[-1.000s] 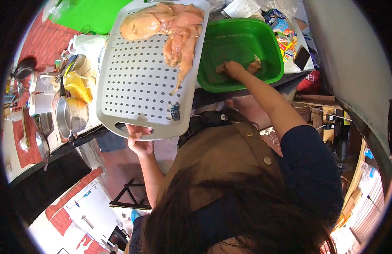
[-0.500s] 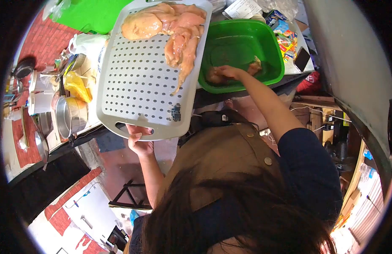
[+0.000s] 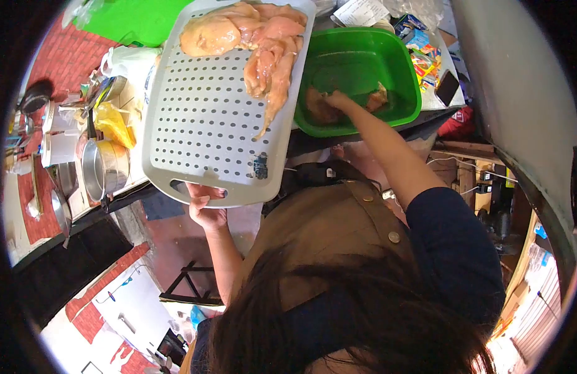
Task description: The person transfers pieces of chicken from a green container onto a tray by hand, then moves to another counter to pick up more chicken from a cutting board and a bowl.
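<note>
Grey and perforated, the tray (image 3: 198, 115) is clamped at its near handle by the left hand (image 3: 207, 212), raw chicken (image 3: 269, 34) lying on its far part. At right, inside the green basin (image 3: 357, 59), meat (image 3: 319, 107) is touched by the right hand (image 3: 341, 102), whose grip cannot be told.

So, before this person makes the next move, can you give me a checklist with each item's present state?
1. Left hand has hold of the grey tray: ok, it grips the near end.
2. Raw meat lies on the tray: ok, grouped toward the far end and right side.
3. Right hand has a firm grip on the nearby meat piece: cannot tell, the fingertips are unclear.
4. Green basin free of meat: not ok, that piece and another piece are in it.
5. Tray steady if let go: cannot tell, its underside is hidden.
6. Phone out of the basin: ok, it lies to the right.
</note>
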`<state>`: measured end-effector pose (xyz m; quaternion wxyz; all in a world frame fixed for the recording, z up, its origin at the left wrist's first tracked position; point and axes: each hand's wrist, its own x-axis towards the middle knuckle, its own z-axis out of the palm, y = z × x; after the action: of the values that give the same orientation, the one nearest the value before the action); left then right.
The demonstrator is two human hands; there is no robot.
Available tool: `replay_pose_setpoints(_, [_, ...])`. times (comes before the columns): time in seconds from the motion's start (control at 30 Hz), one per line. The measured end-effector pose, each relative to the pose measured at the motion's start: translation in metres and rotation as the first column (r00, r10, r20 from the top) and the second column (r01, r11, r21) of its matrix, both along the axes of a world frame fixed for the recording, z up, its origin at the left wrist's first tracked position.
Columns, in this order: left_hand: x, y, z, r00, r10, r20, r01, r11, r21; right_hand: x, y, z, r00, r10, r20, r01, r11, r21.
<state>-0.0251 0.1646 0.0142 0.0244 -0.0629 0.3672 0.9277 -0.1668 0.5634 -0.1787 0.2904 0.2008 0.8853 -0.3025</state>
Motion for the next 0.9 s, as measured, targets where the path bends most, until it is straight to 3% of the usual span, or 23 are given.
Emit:
replay_pose_setpoints(0.03, [0.0,0.002,0.002,1.0,-0.003,-0.007,0.003,1.0,0.01,0.0,-0.006,0.013,0.995,0.086,-0.05,-0.076,0.982,0.172])
replay_pose_setpoints(0.13, [0.0,0.0,0.0,0.998,-0.043,-0.047,0.045,0.998,0.045,0.0,-0.011,0.0,0.942,0.327,-0.076,-0.323,0.944,0.067])
replay_pose_setpoints(0.23, [-0.001,0.003,0.004,0.999,-0.029,-0.032,0.03,0.999,0.038,-0.003,-0.013,0.005,0.976,0.216,-0.024,-0.215,0.976,0.028])
replay_pose_setpoints(0.33, [0.0,0.002,0.003,1.0,-0.003,-0.009,0.003,1.0,0.019,-0.018,-0.015,-0.031,0.82,0.564,0.098,-0.572,0.805,0.157])
replay_pose_setpoints(0.43, [0.0,-0.001,-0.002,0.999,-0.023,-0.034,0.024,0.999,0.03,0.003,-0.013,-0.034,0.989,0.14,-0.051,-0.133,0.983,0.124])
replay_pose_setpoints(0.47, [0.0,-0.002,-0.003,0.998,-0.037,-0.049,0.039,0.999,0.035,0.005,-0.013,-0.036,0.992,0.115,-0.051,-0.108,0.987,0.12])
replay_pose_setpoints(0.5, [0.0,-0.002,-0.003,0.998,-0.047,-0.051,0.049,0.998,0.044,0.005,-0.008,-0.05,0.988,0.151,-0.029,-0.147,0.981,0.124])
replay_pose_setpoints(0.6, [0.001,-0.001,-0.002,0.998,-0.045,-0.037,0.048,0.997,0.067,-0.006,0.034,-0.129,0.884,0.465,0.044,-0.467,0.879,0.099])
replay_pose_setpoints(0.73, [-0.002,0.006,0.006,1.0,-0.011,-0.025,0.013,0.997,0.08,0.003,0.017,-0.003,0.924,0.381,-0.034,-0.371,0.915,0.159])
replay_pose_setpoints(0.83, [-0.004,0.005,0.005,0.999,-0.031,-0.036,0.035,0.994,0.1,0.001,0.031,0.003,0.876,0.264,-0.404,-0.355,0.919,-0.171])
replay_pose_setpoints(0.9, [-0.003,0.004,0.004,0.998,-0.046,-0.031,0.049,0.993,0.11,-0.009,0.039,0.027,0.584,0.706,-0.401,-0.674,0.697,0.246])
